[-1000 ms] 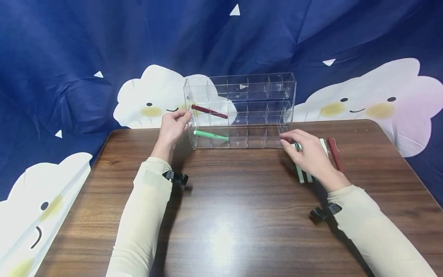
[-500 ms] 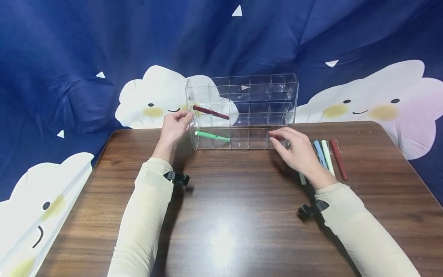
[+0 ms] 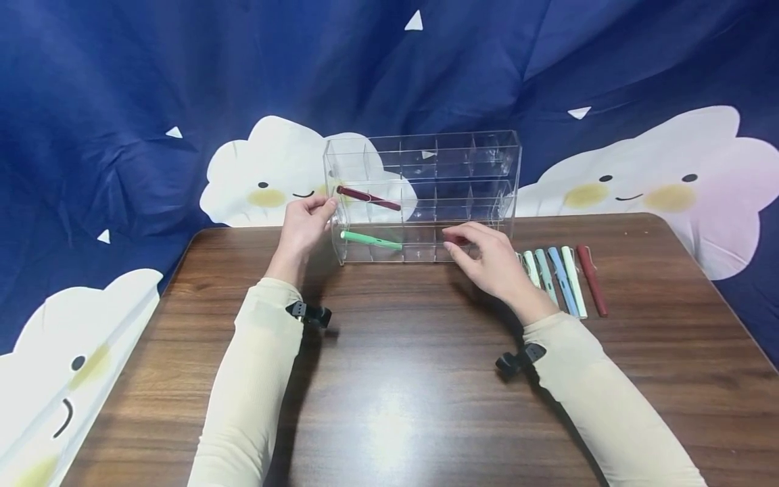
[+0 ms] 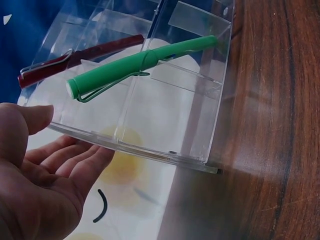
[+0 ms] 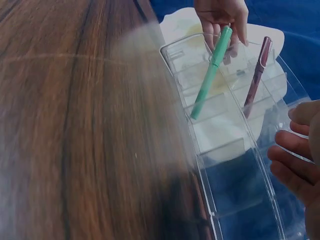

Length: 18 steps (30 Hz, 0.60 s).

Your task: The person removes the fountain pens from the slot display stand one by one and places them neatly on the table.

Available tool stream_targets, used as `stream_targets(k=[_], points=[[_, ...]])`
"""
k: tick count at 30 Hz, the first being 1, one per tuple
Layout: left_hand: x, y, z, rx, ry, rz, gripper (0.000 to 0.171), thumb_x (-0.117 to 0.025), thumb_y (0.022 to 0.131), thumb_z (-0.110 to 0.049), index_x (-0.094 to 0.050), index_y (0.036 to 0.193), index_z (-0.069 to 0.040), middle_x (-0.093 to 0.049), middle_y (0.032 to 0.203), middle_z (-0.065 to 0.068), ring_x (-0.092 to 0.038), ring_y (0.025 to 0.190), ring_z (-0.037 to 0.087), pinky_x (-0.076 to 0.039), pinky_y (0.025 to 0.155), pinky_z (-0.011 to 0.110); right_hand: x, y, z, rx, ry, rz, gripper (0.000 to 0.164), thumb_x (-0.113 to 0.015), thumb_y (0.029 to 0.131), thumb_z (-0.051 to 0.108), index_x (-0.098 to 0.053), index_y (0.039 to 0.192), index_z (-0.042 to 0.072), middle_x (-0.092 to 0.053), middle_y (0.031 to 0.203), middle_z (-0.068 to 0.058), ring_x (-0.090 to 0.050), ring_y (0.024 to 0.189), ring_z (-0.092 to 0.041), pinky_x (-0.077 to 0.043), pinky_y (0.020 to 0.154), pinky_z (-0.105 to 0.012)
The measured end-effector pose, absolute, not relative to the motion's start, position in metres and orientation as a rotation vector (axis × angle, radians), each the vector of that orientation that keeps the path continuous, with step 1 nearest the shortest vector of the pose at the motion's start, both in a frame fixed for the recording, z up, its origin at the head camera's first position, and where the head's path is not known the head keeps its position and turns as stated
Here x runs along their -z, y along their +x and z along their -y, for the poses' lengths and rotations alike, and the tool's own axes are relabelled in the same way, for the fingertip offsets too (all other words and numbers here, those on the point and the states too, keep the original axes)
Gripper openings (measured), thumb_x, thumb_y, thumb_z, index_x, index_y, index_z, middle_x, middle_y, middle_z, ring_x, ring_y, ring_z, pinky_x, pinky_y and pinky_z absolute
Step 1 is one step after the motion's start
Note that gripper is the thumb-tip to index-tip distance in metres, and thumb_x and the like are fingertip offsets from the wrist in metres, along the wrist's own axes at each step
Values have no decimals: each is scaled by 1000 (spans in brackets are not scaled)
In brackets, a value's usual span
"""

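A clear acrylic organizer (image 3: 420, 222) with several compartments stands at the back of the table. My left hand (image 3: 305, 224) grips its left side, with the thumb at the front edge and the fingers beyond the side wall, as the left wrist view shows. A dark red pen (image 3: 368, 197) lies slanted across the organizer's middle row at the left. Below it, a green pen (image 3: 372, 239) with a metal clip (image 4: 112, 87) lies across the bottom row. My right hand (image 3: 487, 262) is before the bottom row, right of the green pen, fingers loosely bent, holding nothing.
Right of the organizer several pens lie side by side on the wooden table (image 3: 389, 352): pale green and white ones, a blue pen (image 3: 564, 281), and a dark red pen (image 3: 592, 281) at the far right. A blue curtain (image 3: 274, 61) with cloud faces hangs behind.
My right hand has moved left, from the organizer's right end by the loose pens to before its bottom row, uncovering those pens. My left hand keeps its place.
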State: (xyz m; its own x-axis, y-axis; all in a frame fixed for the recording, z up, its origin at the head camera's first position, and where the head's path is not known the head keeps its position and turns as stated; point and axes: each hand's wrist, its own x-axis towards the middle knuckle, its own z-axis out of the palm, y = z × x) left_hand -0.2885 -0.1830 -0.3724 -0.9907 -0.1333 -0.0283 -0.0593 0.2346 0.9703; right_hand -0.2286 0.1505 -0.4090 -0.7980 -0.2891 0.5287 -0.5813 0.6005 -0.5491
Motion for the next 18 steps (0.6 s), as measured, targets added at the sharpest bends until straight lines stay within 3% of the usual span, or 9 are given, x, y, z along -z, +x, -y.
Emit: stream_targets(k=[8,14,18], points=[[372,-288,183,1874,190,2436,40,-66,109,-21,-67,140,5,-73,134,28,-71,104,20,-64,90,32,413,-233,-132,-1112,731,2444,23,-76,100,9,-78,121,1,-80,114,-13,-75,103,-30,-63,94,-47],[373,-288,182,1879,183,2419,38,-66,109,-20,-69,138,5,-73,130,30,-69,91,13,-63,81,27,415,-235,-118,-1162,763,2423,22,-74,101,8,-78,120,0,-80,112,-13,-74,101,-28,-64,91,-46],[373,-288,182,1891,180,2410,38,-67,109,-20,-69,137,5,-73,130,30,-71,93,17,-63,80,26,417,-236,-111,-1150,795,2407,21,-74,101,8,-79,120,1,-80,110,-11,-72,98,-26,-61,87,-45]])
